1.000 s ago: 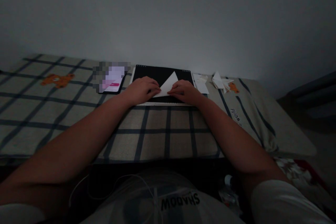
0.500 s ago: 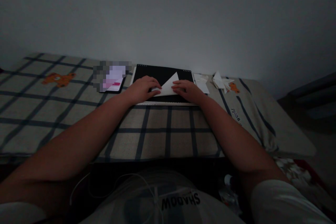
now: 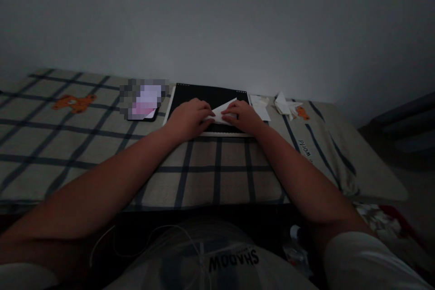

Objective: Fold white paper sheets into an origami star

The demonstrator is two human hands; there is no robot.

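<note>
A folded piece of white paper (image 3: 224,109) lies on a black pad (image 3: 199,92) with small holes along its far edge, perhaps a spiral-bound one. My left hand (image 3: 190,118) pinches the paper's left end between thumb and fingers. From the other side, my right hand (image 3: 244,117) presses its bent fingers on the right part of the paper. Both hands rest low over the pad, their fingertips close together. Part of the paper is hidden under my fingers.
A phone (image 3: 146,102), partly pixelated, lies left of the pad on the checked cloth (image 3: 200,176). To the right are loose white paper (image 3: 261,108) and a folded paper shape (image 3: 284,105). A wall (image 3: 217,22) stands behind. A plastic bottle (image 3: 296,249) is below the front edge.
My left hand has shifted right, closer to my right hand. The paper's raised point has come lower and moved right, and less of the paper shows.
</note>
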